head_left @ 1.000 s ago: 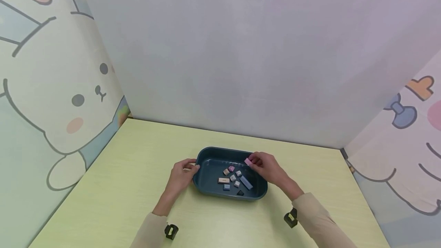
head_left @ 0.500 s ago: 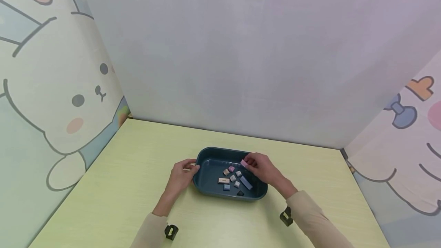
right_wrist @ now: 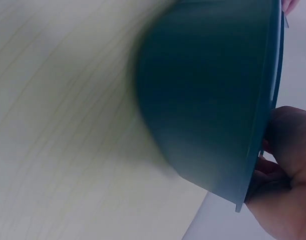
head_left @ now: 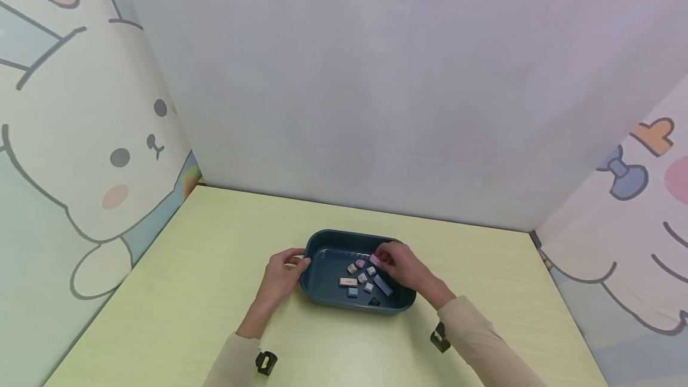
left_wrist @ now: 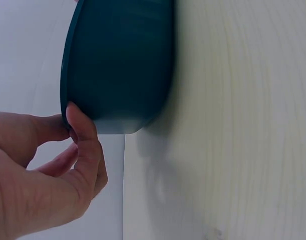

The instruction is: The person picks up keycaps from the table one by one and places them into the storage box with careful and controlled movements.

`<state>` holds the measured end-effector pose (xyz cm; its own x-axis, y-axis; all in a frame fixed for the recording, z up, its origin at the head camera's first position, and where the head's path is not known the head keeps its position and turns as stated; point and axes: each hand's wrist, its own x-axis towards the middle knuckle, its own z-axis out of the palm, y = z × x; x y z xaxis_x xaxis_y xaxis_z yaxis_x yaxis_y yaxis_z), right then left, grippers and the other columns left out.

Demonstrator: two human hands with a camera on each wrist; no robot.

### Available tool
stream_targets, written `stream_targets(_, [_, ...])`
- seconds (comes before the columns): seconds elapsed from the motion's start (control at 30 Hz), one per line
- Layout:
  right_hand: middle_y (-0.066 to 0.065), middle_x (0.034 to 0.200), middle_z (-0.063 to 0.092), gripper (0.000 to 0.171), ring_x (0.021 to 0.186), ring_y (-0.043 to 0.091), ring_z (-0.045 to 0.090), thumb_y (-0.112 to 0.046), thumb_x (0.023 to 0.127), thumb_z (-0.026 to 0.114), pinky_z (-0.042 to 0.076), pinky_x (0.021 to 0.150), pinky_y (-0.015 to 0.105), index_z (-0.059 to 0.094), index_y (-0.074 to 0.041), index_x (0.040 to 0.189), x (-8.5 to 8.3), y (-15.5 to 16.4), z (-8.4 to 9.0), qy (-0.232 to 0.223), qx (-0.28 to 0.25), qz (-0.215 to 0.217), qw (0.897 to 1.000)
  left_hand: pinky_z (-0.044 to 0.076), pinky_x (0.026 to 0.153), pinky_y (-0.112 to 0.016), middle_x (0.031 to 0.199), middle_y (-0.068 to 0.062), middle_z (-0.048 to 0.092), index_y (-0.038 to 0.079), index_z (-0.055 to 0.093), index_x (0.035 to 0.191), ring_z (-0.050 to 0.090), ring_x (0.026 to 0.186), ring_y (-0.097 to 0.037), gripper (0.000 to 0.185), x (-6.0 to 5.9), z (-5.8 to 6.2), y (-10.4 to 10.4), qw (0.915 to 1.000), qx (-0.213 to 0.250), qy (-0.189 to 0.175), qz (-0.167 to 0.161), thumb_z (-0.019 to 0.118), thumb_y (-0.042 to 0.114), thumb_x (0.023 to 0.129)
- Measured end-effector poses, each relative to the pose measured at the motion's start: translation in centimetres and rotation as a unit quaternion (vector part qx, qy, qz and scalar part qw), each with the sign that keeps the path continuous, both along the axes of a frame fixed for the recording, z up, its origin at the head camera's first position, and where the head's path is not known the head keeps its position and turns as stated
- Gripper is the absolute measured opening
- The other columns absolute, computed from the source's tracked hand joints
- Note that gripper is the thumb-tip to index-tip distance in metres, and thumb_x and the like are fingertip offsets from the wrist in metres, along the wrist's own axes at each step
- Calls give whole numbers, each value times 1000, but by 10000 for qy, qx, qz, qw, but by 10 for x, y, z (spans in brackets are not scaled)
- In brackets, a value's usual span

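A dark teal tray (head_left: 326, 243) sits on the pale green table (head_left: 215, 267). Several small blocks lie inside it: a tan one (head_left: 347, 282), a long blue one (head_left: 383, 285), grey ones and a pink one (head_left: 359, 263). My left hand (head_left: 287, 267) holds the tray's left rim (left_wrist: 67, 100) between thumb and fingers. My right hand (head_left: 392, 263) is over the tray's right half and pinches a small pink block (head_left: 374, 260) just above the others. In the right wrist view only the tray's outer wall (right_wrist: 208, 100) and part of the hand show.
Panels with cartoon drawings stand at the left (head_left: 80, 136) and right (head_left: 634, 196), with a plain grey wall (head_left: 376, 106) behind. The table spreads out around the tray on all sides.
My right hand has moved left and down into the tray, carrying the pink block from the far right rim to over the other blocks. The left hand has stayed on the rim.
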<state>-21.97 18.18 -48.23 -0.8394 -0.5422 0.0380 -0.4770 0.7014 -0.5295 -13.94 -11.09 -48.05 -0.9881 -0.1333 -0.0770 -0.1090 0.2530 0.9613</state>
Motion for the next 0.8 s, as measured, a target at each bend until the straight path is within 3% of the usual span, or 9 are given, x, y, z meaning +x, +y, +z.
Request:
stream_targets(0.33, [8, 94, 69, 9, 85, 19, 64, -2, 95, 72, 58, 78, 39, 72, 0, 103, 2, -6, -2, 183, 266, 89, 9994, 52, 57, -27, 94, -14, 67, -4, 69, 123, 66, 73, -25, 28, 0, 0, 0, 10000, 9, -19, 24, 69, 8, 98])
stream_targets(0.8, [9, 91, 69, 9, 82, 18, 62, 1, 94, 71, 58, 77, 40, 72, 3, 103, 5, -12, -2, 201, 463, -24, 9987, 52, 56, -26, 92, -13, 67, -4, 69, 123, 66, 72, -25, 27, -3, -3, -1, 10000, -20, -6, 9, 68, 7, 98])
